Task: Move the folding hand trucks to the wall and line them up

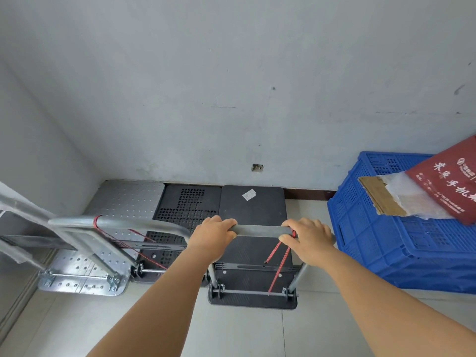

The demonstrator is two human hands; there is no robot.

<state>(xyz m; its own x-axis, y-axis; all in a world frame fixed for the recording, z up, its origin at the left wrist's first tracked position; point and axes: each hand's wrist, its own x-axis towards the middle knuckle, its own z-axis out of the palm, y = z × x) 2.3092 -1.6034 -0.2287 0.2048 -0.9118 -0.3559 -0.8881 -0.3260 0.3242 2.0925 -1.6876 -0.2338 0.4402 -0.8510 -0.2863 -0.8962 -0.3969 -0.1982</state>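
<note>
- Left hand (215, 234) and right hand (307, 238) both curled around grey handle bar (258, 231) of black hand truck (253, 210) — one at each end.
- Front edge of black hand truck at wall (231, 99).
- Left of black hand truck: perforated black truck (189, 210), then silver truck (121, 202) — decks side by side.
- Right of black hand truck: blue crate (401, 251), apart.
- Red cord (280, 264) hanging from handle bar.

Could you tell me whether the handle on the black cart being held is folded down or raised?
Raised: both hands grip the handle high above its deck.
</note>
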